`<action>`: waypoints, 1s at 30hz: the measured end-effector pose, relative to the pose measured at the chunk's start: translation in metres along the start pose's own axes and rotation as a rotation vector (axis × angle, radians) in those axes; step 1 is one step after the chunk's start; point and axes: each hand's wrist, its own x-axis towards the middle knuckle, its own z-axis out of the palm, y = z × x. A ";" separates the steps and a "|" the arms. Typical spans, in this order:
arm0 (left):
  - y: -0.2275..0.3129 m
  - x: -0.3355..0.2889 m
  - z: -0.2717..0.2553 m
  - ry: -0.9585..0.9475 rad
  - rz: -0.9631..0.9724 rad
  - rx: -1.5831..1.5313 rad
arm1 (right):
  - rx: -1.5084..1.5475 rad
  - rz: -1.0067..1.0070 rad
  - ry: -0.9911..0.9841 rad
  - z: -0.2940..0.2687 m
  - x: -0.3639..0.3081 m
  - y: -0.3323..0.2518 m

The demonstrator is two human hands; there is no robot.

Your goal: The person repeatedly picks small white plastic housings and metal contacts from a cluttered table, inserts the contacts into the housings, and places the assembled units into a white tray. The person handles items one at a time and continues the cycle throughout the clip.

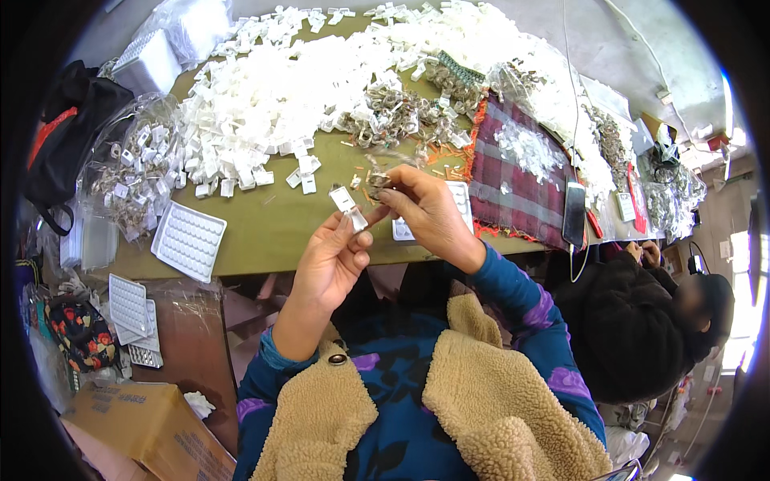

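Between the fingertips of my left hand (333,252) is a small white plastic box (342,200) with its lid folded open. My right hand (425,210) pinches a brownish, looped cord piece (377,183) just right of the box. The two hands are close together above the table's near edge. Partly behind my right hand lies a white tray with round hollows (460,195). A heap of tangled, similar cord pieces (389,112) sits beyond my hands, beside a large pile of small white plastic boxes (265,88).
To the left stand a dimpled white tray (190,240) and a clear bag of filled boxes (136,168). Rightward lie a plaid cloth (513,172) with clear bits on it and a phone (573,212). A person in dark clothes (634,329) sits there. A cardboard box (148,429) stands lower left.
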 end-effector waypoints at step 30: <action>-0.004 -0.038 0.002 -0.170 0.209 0.498 | -0.101 -0.252 0.067 0.010 -0.086 0.020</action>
